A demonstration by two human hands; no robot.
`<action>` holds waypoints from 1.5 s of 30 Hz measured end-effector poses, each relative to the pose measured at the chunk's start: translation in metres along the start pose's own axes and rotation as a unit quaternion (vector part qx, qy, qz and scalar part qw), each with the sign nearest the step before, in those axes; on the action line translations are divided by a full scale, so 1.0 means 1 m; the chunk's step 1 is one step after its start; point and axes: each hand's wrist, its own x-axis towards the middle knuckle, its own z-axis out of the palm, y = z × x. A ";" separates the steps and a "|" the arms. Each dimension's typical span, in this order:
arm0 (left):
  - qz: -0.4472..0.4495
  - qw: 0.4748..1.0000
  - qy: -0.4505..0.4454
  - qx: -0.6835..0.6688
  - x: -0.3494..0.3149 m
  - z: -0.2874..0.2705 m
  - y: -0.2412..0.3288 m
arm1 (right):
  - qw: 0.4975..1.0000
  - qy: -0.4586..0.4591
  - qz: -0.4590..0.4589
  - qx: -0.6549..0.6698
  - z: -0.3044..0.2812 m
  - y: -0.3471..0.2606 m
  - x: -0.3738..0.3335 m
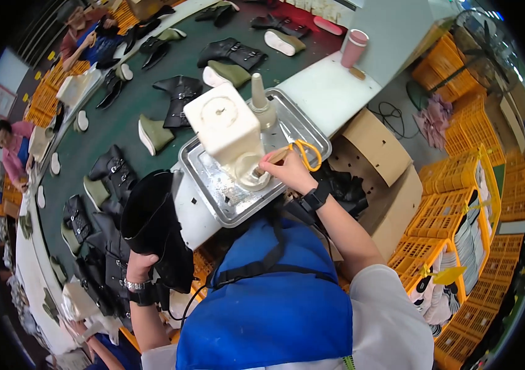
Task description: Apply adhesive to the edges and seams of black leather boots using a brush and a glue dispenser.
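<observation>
My left hand [142,264] grips a tall black boot [151,209] by its side, beside the table's near edge. Its wide top opening faces up and away from me. My right hand [293,176] pinches a thin brush [276,155], and its tip reaches into the small round cup [249,166] at the foot of a white glue dispenser [222,123]. Orange looped handles, apparently of scissors [307,154], stick out by the same hand; whether my fingers hold them is unclear. The dispenser stands in a metal tray [238,217], next to a cone-topped bottle [261,102].
Black buckled boots [231,54] and green-white liners [154,134] lie along the green conveyor [124,117]. A pink tumbler [354,48] stands on the white ledge. At right are an open cardboard box [376,148] and orange crates [438,216]. Co-workers [16,151] sit across the belt.
</observation>
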 end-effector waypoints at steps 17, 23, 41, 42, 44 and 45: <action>-0.075 0.986 -0.124 -0.080 -0.011 0.003 0.003 | 0.953 -0.017 -0.087 -0.289 0.027 -0.003 0.006; -0.066 0.975 -0.152 -0.149 -0.018 -0.002 -0.003 | 0.972 -0.013 -0.052 -0.227 0.006 -0.004 0.009; 0.052 0.937 -0.345 0.031 0.008 -0.001 0.003 | 0.970 -0.145 -0.186 0.067 0.034 -0.121 -0.014; 0.058 0.934 -0.348 0.050 0.008 -0.002 0.004 | 0.969 -0.146 -0.186 0.066 0.032 -0.120 -0.015; 0.070 0.929 -0.353 0.088 0.006 -0.004 0.008 | 0.971 -0.137 -0.192 0.033 0.030 -0.119 -0.017; 0.075 0.926 -0.355 0.107 0.005 -0.005 0.010 | 0.968 -0.135 -0.207 0.033 0.029 -0.117 -0.016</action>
